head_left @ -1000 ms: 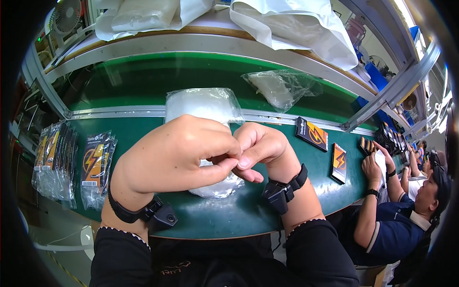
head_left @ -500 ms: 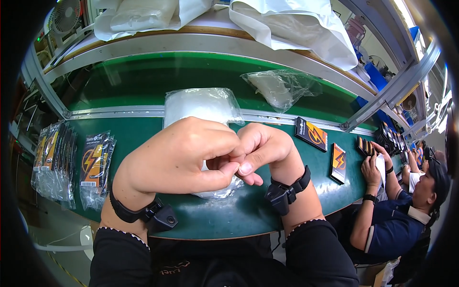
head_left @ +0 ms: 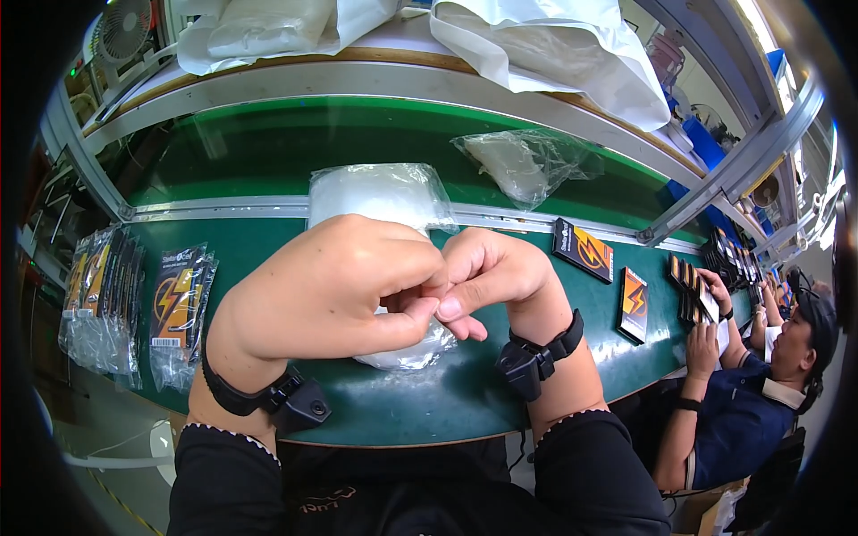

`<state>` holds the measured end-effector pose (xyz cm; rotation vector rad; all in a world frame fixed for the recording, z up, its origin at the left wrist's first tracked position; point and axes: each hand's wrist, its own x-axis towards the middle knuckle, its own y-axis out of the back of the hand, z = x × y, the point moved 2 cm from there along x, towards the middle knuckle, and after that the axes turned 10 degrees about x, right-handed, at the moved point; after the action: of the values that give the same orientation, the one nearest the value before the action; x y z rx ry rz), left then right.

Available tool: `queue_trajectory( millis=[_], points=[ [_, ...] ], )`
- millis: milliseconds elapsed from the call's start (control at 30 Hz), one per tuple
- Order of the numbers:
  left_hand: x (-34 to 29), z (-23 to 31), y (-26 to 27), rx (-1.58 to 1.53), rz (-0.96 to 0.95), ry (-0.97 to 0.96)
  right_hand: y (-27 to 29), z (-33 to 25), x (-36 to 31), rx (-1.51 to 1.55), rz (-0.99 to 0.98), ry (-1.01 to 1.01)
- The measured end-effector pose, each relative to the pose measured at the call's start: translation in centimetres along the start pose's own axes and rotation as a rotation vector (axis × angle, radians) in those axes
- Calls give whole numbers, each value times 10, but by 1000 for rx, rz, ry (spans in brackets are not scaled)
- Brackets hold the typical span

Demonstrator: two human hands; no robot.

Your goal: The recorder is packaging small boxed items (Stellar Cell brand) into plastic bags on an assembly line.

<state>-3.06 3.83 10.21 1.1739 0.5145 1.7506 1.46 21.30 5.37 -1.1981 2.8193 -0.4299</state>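
My left hand (head_left: 344,290) and my right hand (head_left: 499,275) meet over the middle of the green table. Both are closed in a pinch, thumbs and fingertips touching. Whatever lies between the fingertips, if anything, is hidden. Behind and below them is a stack of clear plastic bags (head_left: 375,189), with a crumpled clear bag part (head_left: 413,353) showing under the fingers. To the right lie two flat black-and-orange boxes, the farther box (head_left: 583,251) and the nearer box (head_left: 633,305), both apart from my hands.
On the left are a bagged black-and-orange box (head_left: 179,308) and a row of similar bagged boxes (head_left: 100,299). A loose clear bag (head_left: 518,165) lies beyond the metal rail. White bags (head_left: 545,49) sit on the overhead shelf. At right a co-worker (head_left: 742,406) handles boxes (head_left: 693,290).
My hands stay pinched together, shifting only slightly. At right, the co-worker's hands have moved apart, and more boxes show between them.
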Motion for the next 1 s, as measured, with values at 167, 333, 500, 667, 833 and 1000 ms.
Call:
queue_trajectory(
  millis=[167,333,500,667,833,1000],
  points=[
    [2,-12,1,199,90,27,-18,-7,4,-113,-238,-69],
    [3,-9,7,125,156,58,-23,-14,2,-91,-95,-6],
    [-10,9,11,-5,164,130,-28,-22,6,-292,228,145],
    [-61,30,17,-3,186,299,-47,-25,16,-721,407,427],
    [-130,37,20,9,135,547,-57,-9,29,-829,521,591],
    [-200,58,27,-13,76,837,-67,8,43,-968,478,731]
  ],
)
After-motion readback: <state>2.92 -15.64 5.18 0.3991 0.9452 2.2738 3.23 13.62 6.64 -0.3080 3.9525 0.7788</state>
